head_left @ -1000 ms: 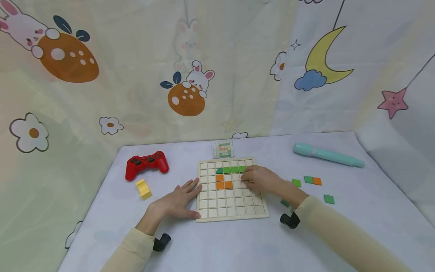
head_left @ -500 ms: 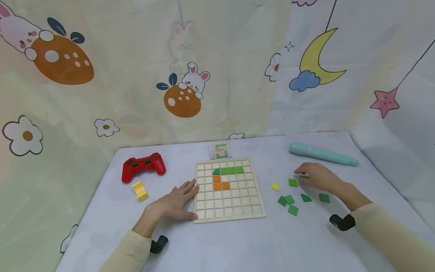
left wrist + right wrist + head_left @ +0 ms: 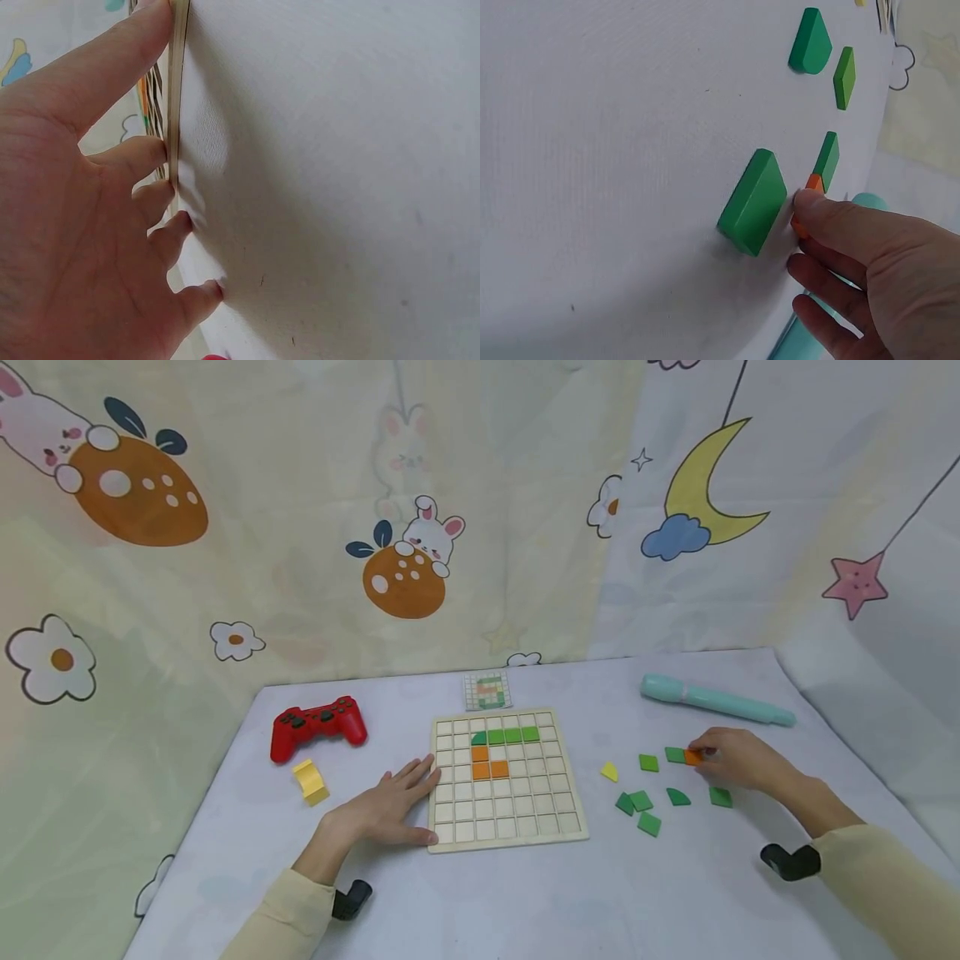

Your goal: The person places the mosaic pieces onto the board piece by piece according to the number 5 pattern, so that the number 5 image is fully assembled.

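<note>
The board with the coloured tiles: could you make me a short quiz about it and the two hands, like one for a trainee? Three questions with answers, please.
1. What colour is the tile that the right hand pinches?
2. True or false: the left hand holds the red game controller.
3. How many orange tiles sit on the board?

Key:
1. Orange.
2. False; the left hand touches the edge of the board.
3. Three.
</note>
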